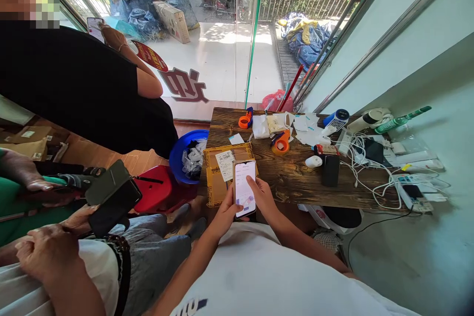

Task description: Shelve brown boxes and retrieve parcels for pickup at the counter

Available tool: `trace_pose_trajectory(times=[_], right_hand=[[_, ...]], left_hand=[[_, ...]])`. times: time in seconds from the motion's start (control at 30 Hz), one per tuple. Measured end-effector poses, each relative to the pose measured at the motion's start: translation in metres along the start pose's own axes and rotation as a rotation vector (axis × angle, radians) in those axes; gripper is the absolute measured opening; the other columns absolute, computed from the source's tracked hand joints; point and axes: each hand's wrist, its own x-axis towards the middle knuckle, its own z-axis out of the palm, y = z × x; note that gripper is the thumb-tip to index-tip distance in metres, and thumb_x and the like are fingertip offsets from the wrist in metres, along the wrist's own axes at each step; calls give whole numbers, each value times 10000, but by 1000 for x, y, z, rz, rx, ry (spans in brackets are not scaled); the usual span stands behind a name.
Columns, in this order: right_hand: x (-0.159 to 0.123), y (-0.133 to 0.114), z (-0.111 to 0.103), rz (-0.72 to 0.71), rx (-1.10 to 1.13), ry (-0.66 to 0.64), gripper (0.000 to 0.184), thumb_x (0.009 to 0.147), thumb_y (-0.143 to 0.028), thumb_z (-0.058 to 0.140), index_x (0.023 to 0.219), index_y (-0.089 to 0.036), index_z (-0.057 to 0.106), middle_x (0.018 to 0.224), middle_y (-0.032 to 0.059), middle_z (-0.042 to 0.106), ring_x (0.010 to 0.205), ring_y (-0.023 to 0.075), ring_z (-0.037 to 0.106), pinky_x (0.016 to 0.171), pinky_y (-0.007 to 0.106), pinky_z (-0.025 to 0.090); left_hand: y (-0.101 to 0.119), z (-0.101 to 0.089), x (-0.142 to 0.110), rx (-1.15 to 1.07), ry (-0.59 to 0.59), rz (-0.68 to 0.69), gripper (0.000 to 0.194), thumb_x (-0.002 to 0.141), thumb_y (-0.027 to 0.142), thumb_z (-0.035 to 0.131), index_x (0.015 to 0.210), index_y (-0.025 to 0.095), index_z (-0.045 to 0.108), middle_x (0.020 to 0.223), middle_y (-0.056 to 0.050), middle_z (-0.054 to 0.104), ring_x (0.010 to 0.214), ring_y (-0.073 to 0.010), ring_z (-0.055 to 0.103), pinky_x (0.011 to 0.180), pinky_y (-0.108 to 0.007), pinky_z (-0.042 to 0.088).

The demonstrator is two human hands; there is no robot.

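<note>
A smartphone [245, 180] with a lit, mostly white screen is held upright in front of my chest. My left hand [224, 211] is wrapped round its lower left side, the thumb lying over the screen's bottom. From the right, my right hand [263, 193] supports the phone's edge, and its thumb touches the upper part of the screen. Behind the phone, a cardboard box [213, 177] with yellow-black tape and a white shipping label [225, 165] lies at the left end of the dark wooden table [296, 187]. The phone covers part of the box.
Orange tape dispensers [281, 143], papers, a white roll [313, 161], a black device [331, 170] and tangled white cables [357, 158] lie on the table. A blue bin [177, 158] and red stool [155, 190] stand left. Other people with phones are on the left; a glass door is ahead.
</note>
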Motion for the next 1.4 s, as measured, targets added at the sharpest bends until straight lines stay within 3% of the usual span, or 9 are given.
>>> trace_pose_trajectory(times=[0.1, 0.23, 0.37, 0.6, 0.77, 0.9, 1.0, 1.17, 1.4], right_hand=[[-5, -2, -1, 8, 97, -64, 494, 786, -656, 613, 825, -163, 624, 685, 25, 624, 563, 151, 531, 520, 269, 412], [-17, -2, -9, -34, 138, -284, 331, 845, -405, 573, 1107, -204, 599, 905, 23, 673, 693, 153, 570, 598, 262, 450], [-26, 0, -20, -74, 93, -429, 478, 803, -192, 529, 1277, -244, 498, 1146, 30, 642, 918, 174, 584, 767, 293, 477], [-29, 1, -19, -122, 18, -410, 435, 852, -192, 523, 1283, -237, 484, 1128, 36, 621, 935, 180, 565, 803, 309, 465], [-28, 2, -13, -146, -32, -336, 320, 922, -329, 547, 1226, -236, 509, 1082, 41, 616, 932, 188, 568, 809, 322, 469], [-29, 1, -16, -155, -28, -401, 416, 823, -180, 551, 1233, -237, 514, 1108, 34, 599, 977, 198, 555, 829, 326, 467], [-31, 0, -19, -165, -57, -418, 507, 772, -123, 535, 1264, -238, 503, 1096, 30, 586, 979, 197, 542, 846, 331, 458], [-33, -3, -20, -170, -74, -425, 535, 759, -116, 521, 1280, -238, 498, 1140, 38, 581, 1034, 212, 531, 872, 346, 442], [-37, -11, -18, -144, 24, -457, 502, 758, -165, 540, 1253, -241, 500, 1114, 35, 610, 1026, 217, 549, 892, 356, 448]], left_hand=[[0, 0, 1, -23, 6, 3, 897, 692, 161, 587, 1477, 477, 291, 1420, 22, 514, 1168, -336, 564, 663, -375, 613], [6, 3, 2, -39, 32, 5, 925, 670, 156, 548, 1508, 385, 232, 1470, -64, 453, 1065, -310, 627, 579, -329, 613], [8, 9, -2, -4, 82, 20, 877, 730, 185, 589, 1515, 351, 234, 1427, -111, 490, 968, -289, 661, 470, -262, 580], [7, 11, -2, -12, 102, 20, 809, 848, 328, 602, 1536, 353, 176, 1332, -136, 560, 910, -281, 677, 454, -280, 580], [2, 1, 0, -96, -46, 68, 767, 845, 358, 579, 1518, 400, 213, 1418, -89, 495, 1040, -312, 636, 562, -334, 622], [-1, -4, -1, -142, -61, 47, 790, 798, 307, 566, 1510, 390, 233, 1452, -79, 465, 1077, -325, 615, 591, -356, 630], [0, -4, -4, -101, -41, 30, 891, 713, 187, 578, 1513, 354, 221, 1441, -103, 473, 1032, -312, 634, 525, -311, 612], [3, 0, -11, 15, -35, 44, 1025, 655, 77, 641, 1523, 341, 165, 1418, -126, 492, 1028, -311, 626, 509, -294, 611], [3, 2, -13, 120, -29, 48, 1003, 687, 119, 710, 1507, 319, 169, 1447, -158, 450, 1072, -343, 607, 549, -308, 619]])
